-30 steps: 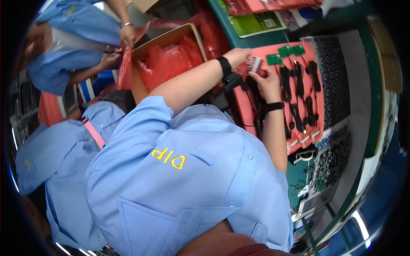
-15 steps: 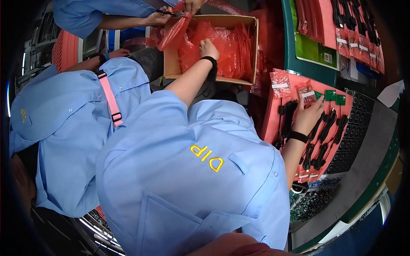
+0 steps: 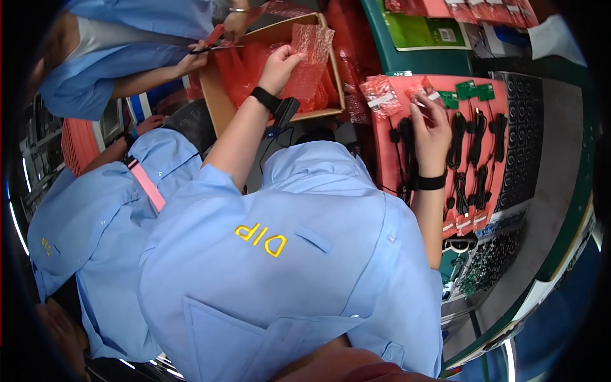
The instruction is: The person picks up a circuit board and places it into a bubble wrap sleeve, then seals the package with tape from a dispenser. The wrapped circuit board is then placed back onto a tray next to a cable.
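Observation:
My left hand [image 3: 279,69] is closed on the lower edge of a red bubble-wrap bag [image 3: 312,48], raised above a cardboard box [image 3: 340,86] of similar red bags. At the right, my right hand [image 3: 434,130] hovers palm-up over a pink foam sheet [image 3: 385,137], its fingers loosely bent and apart. Its fingertips are at a red-bagged piece [image 3: 424,88] with a white label; whether they touch it is unclear. Small green circuit boards [image 3: 467,90] with coiled black cables [image 3: 476,143] lie beside that hand. Another labelled red bag [image 3: 380,95] rests at the sheet's corner.
Across the box, a co-worker's hands [image 3: 191,60] hold scissors [image 3: 219,48] and red wrap. Another person in blue with a pink strap [image 3: 146,183] is close on my left. A green booklet [image 3: 426,32] and more bagged parts [image 3: 493,11] lie at the far right.
My left hand has come up out of the box with a red bubble-wrap bag. The right hand has turned and drawn back slightly from the green boards. The view has shifted.

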`<state>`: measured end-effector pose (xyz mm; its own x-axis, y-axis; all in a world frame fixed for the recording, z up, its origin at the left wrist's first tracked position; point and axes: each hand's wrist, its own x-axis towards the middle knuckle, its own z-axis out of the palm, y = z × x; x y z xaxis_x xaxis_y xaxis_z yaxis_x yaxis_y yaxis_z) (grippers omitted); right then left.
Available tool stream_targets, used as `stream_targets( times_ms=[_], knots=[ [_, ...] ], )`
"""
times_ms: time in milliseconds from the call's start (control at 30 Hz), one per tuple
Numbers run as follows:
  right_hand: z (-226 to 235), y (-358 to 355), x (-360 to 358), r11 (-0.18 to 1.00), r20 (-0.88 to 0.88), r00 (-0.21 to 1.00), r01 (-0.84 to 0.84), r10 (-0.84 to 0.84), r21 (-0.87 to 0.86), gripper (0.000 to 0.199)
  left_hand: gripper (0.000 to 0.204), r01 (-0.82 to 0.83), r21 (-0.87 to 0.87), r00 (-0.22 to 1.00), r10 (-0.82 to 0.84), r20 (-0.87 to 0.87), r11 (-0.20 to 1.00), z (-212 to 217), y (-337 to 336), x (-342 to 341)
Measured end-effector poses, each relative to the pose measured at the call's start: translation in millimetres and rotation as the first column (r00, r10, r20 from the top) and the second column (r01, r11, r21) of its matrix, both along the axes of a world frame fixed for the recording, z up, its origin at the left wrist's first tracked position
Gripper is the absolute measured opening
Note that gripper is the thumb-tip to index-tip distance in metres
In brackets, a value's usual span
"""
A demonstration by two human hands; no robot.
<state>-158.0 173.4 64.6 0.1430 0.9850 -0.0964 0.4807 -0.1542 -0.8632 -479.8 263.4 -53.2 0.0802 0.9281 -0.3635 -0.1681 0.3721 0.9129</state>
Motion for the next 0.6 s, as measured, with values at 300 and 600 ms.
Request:
stream_targets(
  times_ms=[300,600],
  knots=[
    [-17.8,14.0,-11.0,0.956,-0.594,0.795,-0.067,-0.121,-0.285,0.04,0.018,0.38,-0.127,0.83,-0.277,0.485,0.916,95.8,-15.0,145.2],
    [-36.8,36.9,76.3,0.965,0.771,0.607,0.26,-0.191,0.034,0.018,0.013,0.556,0.459,0.679,-0.06,-0.732,0.692,110.3,20.7,168.1]
  ],
)
